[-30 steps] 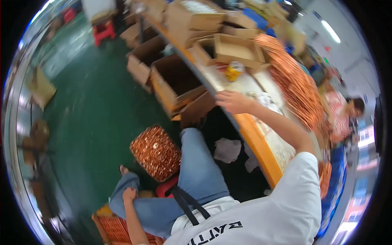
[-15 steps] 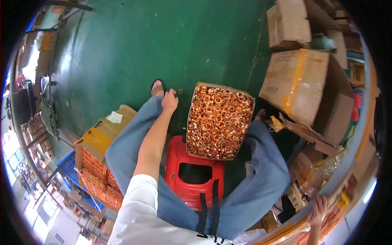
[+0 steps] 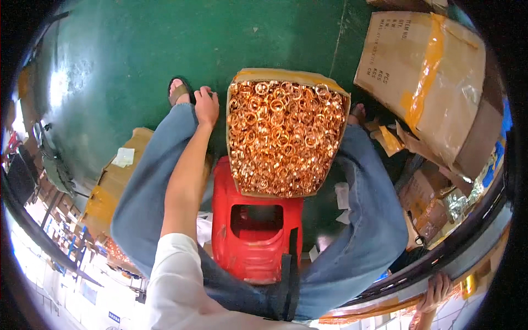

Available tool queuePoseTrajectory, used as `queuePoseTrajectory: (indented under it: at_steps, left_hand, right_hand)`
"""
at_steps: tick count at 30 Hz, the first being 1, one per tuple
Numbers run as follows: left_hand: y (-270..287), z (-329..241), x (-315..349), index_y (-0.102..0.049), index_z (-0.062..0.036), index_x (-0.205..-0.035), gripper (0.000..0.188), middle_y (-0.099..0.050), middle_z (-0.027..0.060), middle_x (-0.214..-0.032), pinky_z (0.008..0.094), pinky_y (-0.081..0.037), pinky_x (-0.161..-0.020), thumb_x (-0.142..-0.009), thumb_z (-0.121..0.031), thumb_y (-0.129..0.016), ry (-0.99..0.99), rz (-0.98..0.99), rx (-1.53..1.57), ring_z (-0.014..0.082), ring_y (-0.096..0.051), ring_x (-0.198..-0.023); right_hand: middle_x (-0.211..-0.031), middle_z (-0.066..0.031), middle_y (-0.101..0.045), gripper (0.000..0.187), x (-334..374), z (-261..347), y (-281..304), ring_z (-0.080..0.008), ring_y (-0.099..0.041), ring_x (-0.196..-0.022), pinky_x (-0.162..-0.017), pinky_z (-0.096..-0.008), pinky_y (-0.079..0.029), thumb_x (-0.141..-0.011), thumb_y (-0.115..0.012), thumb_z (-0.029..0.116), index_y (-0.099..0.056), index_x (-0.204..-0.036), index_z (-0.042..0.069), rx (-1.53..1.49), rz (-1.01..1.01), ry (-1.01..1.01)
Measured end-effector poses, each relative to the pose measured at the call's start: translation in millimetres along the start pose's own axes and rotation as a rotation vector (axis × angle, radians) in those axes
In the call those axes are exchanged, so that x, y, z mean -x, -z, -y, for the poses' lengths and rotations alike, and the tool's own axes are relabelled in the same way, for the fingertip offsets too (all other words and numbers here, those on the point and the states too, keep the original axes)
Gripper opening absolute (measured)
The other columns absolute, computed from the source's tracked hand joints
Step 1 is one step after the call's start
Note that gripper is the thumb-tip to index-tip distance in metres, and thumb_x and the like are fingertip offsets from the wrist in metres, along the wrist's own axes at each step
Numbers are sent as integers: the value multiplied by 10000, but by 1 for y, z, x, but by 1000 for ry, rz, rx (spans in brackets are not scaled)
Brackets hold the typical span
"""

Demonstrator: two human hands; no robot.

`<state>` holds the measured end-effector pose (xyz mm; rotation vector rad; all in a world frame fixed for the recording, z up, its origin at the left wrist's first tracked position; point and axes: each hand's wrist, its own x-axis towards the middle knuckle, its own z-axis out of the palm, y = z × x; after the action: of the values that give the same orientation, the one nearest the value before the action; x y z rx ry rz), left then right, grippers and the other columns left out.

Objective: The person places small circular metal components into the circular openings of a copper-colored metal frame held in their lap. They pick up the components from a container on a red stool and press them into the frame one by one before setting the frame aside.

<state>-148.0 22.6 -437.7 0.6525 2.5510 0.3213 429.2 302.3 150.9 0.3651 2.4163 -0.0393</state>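
Note:
My left hand (image 3: pixel 206 107) reaches low toward the floor beside my left foot, its fingers curled; whether something sits in them is hidden. Right of it stands an open cardboard box (image 3: pixel 235 165) filled with shiny copper-coloured rings (image 3: pixel 280 132). The box's near end overlaps a red plastic stool (image 3: pixel 225 214) between my legs; what the box rests on is hidden. Far to the right, at the lower rim of the view, my right hand (image 3: pixel 436 291) curls its fingers over the edge of a bench (image 3: pixel 385 300).
A large taped carton (image 3: pixel 407 66) lies at the far right, with torn cardboard flaps (image 3: pixel 393 140) near my right foot. On the left, another carton (image 3: pixel 110 192) with yellow tape stands beside my left knee. Green floor (image 3: pixel 165 38) spreads ahead.
My view has tilted and come nearer the ring box, which looks larger. The single ring seen on the floor beside my left hand no longer shows. My right hand stays at the bench edge.

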Motion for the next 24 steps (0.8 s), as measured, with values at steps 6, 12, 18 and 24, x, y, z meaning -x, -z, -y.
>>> queuePoseTrajectory:
  at_steps: [6,12,18,24]
  left_hand:
    - [123,-99,45,-534,-41,-941,187,-570,122,-926,403,-452,-717,-861,-210,-529,-284,-313,231,302,-578,-824]
    - [141,-138,90,-546,-71,-1026,241,-571,83,-997,357,-471,-746,-794,-135,-558,-736,-216,51,267,-557,-907]
    - [156,-106,87,-486,-70,-1155,414,-518,102,-1144,380,-458,-857,-745,-32,-524,-662,-53,-151,283,-520,-1007]
    - [174,-174,117,-539,-56,-1112,294,-547,185,-1139,402,-444,-860,-849,-153,-450,-580,34,30,296,-540,-1049]
  right_hand:
    - [-951,-219,-570,384,-17,4,7,-410,-516,-941,-871,-533,-353,-689,-401,244,-570,-854,-59,-119,-174,3]
    - [-851,-213,-559,330,-29,16,12,-388,-523,-853,-845,-515,-385,-618,-431,195,-554,-789,-59,-230,-355,-4]
    - [-821,-213,-543,319,-54,26,17,-388,-520,-837,-831,-520,-389,-585,-459,183,-534,-763,-72,-257,-441,88]
    - [-984,-176,-573,394,16,18,27,-360,-531,-990,-953,-504,-366,-606,-572,183,-570,-951,-7,-104,-464,-60]
